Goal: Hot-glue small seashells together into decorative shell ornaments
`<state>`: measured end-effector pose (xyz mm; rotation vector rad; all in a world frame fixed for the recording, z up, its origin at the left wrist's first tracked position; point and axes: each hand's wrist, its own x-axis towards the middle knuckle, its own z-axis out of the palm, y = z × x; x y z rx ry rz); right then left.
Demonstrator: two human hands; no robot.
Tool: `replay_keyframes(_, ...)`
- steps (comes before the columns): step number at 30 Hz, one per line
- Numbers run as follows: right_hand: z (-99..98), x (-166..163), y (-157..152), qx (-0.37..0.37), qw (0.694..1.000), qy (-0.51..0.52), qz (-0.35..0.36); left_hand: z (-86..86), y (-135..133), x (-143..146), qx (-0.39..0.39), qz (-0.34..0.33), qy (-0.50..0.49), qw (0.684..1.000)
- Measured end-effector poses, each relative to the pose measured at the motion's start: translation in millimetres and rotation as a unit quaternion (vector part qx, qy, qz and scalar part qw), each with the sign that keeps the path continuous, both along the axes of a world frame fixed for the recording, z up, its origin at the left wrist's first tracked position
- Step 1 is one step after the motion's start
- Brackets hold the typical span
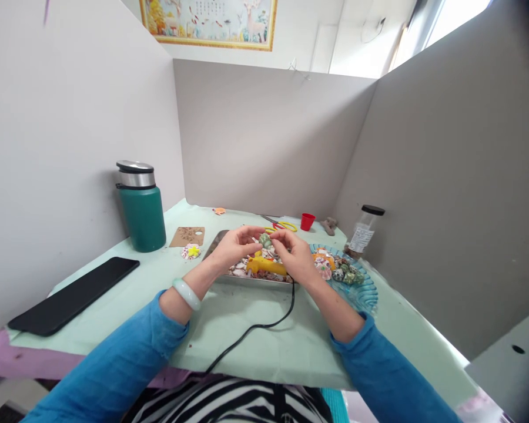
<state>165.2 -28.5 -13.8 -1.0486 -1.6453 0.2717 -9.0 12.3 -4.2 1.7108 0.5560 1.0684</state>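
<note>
My left hand [233, 249] and my right hand [296, 255] meet over a metal tray [211, 249] of small shells. Both pinch a small green shell piece [265, 239] between their fingertips. A yellow glue gun [267, 267] lies across the tray just below the hands, and its black cord [255, 329] runs toward me over the table edge. A pale bangle [186, 294] circles my left wrist. Both sleeves are blue.
A blue glass dish [365, 291] with coloured shells sits right of the tray. A green flask [141, 207] stands at the left, a black flat device [73, 295] nearer me. Scissors [280, 225], a red cup [307, 221] and a jar [364, 232] are behind. Grey partitions enclose the table.
</note>
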Motion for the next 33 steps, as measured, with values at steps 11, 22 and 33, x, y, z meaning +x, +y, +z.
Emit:
replay_keyframes(11, 0.1, 2, 6, -0.13, 0.969, 0.179, 0.113, 5.8, -8, -1, 0.027, 0.015, 0.057, 0.998)
replay_keyframes(22, 6.1, 0, -2, -0.121, 0.968, 0.187, 0.119, -1.1, -3, 0, -0.139, -0.075, -0.021, 0.987)
replay_keyframes(33, 0.4, -6, -4, 0.025, 0.997, -0.004, 0.071, 3.8, -10, 2, -0.182, -0.08, 0.015, 0.98)
